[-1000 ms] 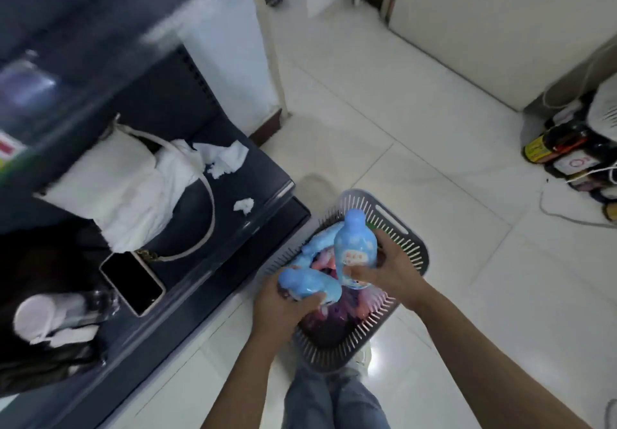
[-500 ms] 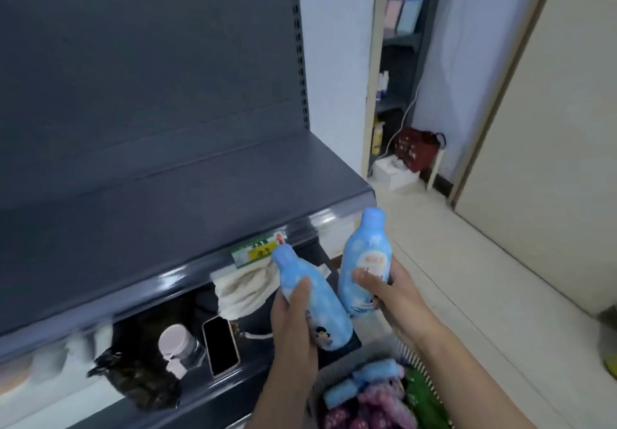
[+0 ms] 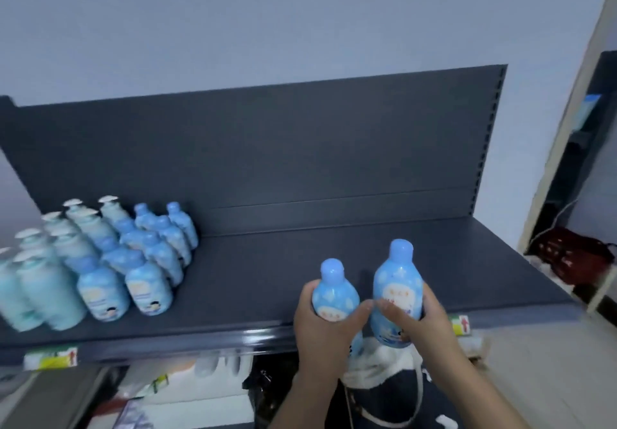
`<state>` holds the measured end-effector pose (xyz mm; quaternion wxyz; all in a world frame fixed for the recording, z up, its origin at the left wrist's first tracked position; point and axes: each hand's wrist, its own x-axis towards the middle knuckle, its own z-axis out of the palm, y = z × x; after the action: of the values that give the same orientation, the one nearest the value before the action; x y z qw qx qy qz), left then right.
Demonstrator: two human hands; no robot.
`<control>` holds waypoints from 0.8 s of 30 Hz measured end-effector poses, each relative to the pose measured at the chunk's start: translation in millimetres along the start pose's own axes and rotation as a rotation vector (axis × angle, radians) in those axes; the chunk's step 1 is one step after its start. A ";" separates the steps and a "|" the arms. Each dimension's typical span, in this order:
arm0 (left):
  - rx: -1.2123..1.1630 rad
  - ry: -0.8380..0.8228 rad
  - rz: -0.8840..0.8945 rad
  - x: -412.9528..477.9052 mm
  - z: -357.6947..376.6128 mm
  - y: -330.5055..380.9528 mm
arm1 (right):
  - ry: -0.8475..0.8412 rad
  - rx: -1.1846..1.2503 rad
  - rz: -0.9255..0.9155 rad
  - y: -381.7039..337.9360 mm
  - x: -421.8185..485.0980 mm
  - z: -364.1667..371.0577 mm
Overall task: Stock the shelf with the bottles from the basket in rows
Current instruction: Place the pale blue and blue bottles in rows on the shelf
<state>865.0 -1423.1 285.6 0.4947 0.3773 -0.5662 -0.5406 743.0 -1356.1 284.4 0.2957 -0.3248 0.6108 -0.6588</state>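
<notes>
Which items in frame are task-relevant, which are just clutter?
Job: one blue plastic bottle in left hand; second blue plastic bottle in right hand; rows of blue bottles standing on dark grey metal shelf.
Lying about: white cloth bag below the shelf; dark red bag on the floor, right.

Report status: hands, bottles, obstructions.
Left hand grips shorter blue bottle, right hand taller blue bottle. Both upright at shelf edge, not set down. Stocked rows left; nothing blocking.
</notes>
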 end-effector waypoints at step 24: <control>0.126 0.313 -0.113 219.6 -181.5 -46.3 | -0.400 -0.137 0.075 41.1 190.9 310.4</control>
<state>986.1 -1683.9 260.0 0.5210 0.5182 -0.4930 -0.4657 870.5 -1699.6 269.4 0.4127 -0.4455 0.5948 -0.5266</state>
